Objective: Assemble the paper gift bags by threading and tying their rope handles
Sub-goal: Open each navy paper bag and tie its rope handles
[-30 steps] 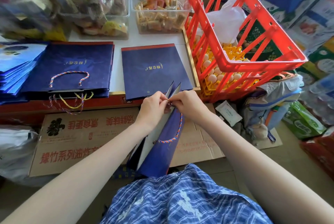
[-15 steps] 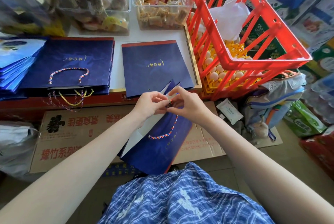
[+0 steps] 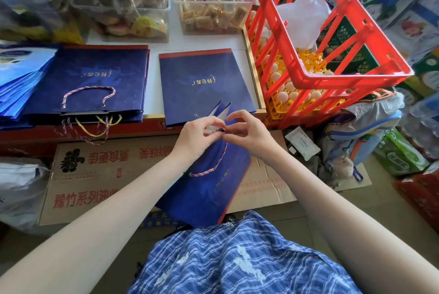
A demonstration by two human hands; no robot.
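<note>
Tabletop (image 3: 152, 113) edge carries stack of finished bags (image 3: 95, 80) and flat unthreaded bag (image 3: 204, 82). Below it, navy gift bag (image 3: 209, 186) held in air over lap, long axis slanting from open top at hands down toward body. Rope handle (image 3: 211, 167) loops across bag face, free end rising to top edge. Left hand (image 3: 197, 137) and right hand (image 3: 249, 134) meet there, fingers pinching rope end between them, likely knotting. Both hands equally near.

There is one view only, from the person's head. It looks forward and steeply down, close above the white table (image 3: 114, 39) edge and the person's own lap.
</note>
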